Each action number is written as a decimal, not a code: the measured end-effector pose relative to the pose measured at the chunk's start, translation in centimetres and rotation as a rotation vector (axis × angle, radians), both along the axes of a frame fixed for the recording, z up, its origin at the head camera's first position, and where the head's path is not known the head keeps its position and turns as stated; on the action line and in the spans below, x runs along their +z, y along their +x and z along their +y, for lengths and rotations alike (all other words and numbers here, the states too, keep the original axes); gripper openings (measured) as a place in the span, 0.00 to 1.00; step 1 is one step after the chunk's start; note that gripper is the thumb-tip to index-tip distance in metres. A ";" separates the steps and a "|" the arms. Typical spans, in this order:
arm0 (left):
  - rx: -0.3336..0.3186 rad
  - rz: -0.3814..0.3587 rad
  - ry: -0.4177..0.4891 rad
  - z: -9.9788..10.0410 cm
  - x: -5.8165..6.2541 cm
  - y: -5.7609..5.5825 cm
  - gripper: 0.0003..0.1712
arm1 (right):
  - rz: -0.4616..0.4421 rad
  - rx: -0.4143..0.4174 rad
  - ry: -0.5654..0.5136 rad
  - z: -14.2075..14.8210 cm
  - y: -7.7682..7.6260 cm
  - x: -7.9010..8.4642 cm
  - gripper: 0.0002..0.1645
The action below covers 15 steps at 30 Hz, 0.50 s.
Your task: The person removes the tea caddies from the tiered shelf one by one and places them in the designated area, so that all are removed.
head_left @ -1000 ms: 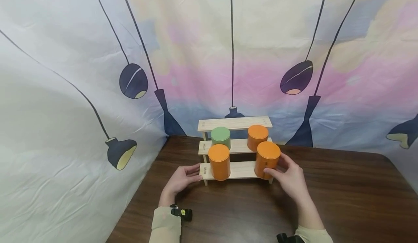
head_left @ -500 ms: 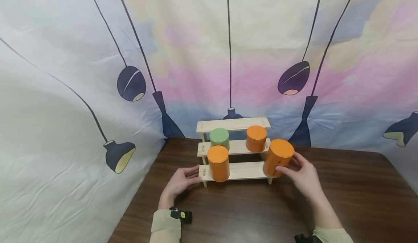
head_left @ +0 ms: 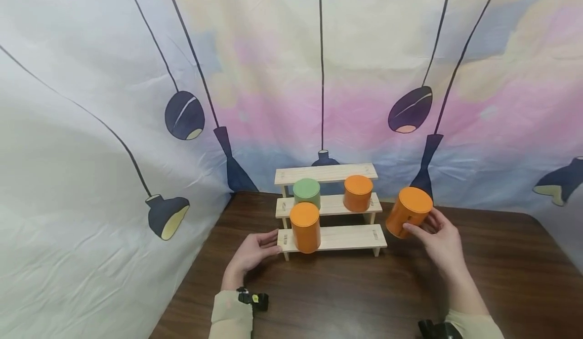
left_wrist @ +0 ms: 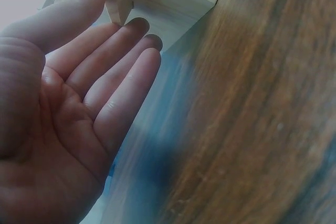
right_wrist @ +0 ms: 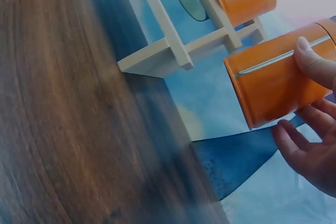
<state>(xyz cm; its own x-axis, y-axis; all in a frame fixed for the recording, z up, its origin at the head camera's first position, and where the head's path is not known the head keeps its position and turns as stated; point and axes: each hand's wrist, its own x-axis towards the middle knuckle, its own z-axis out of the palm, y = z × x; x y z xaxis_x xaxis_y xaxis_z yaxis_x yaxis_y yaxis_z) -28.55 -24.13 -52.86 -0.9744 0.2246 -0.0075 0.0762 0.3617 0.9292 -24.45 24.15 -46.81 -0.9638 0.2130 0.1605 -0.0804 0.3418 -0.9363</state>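
Note:
My right hand [head_left: 442, 240] holds an orange cylindrical canister [head_left: 409, 212] to the right of a three-tier wooden rack [head_left: 341, 235]. The right wrist view shows my thumb over the canister's [right_wrist: 283, 77] side seam and fingers beneath; it tilts, apart from the rack. My left hand [head_left: 252, 253] touches the left end of the bottom shelf, thumb at its front corner. In the left wrist view, the fingers [left_wrist: 128, 93] extend nearly straight beside the rack's leg [left_wrist: 121, 1]. Another orange canister [head_left: 306, 230] stands on the bottom shelf's left.
On the middle shelf stand a green canister [head_left: 307, 192], partly hidden by the orange one before it, and an orange canister [head_left: 358, 195]. The dark wooden table [head_left: 337, 293] carries the rack. A cloth backdrop [head_left: 282, 96] printed with lamps hangs behind and at the left.
My right hand has taken the orange canister from the right end of the bottom shelf and moved it rightward and off the rack. My left hand stays at the shelf's left end.

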 end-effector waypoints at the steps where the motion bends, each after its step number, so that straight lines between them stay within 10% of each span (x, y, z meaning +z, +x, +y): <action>1: 0.002 0.000 -0.003 -0.1 0.0 0.0 0.35 | -0.016 0.003 -0.012 0.0 -0.2 -0.1 0.54; 15: 0.013 -0.030 -0.015 -0.1 -0.1 -0.4 0.37 | -0.128 0.049 0.040 2.0 -2.6 -2.5 0.59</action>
<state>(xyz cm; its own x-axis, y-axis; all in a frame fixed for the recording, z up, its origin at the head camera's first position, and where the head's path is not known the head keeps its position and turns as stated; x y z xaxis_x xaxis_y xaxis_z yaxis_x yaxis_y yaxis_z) -29.00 -24.25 -52.99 -0.9766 0.2114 -0.0399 0.0436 0.3761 0.9256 -27.04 26.11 -49.29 -0.9859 0.1614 0.0431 0.0214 0.3774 -0.9258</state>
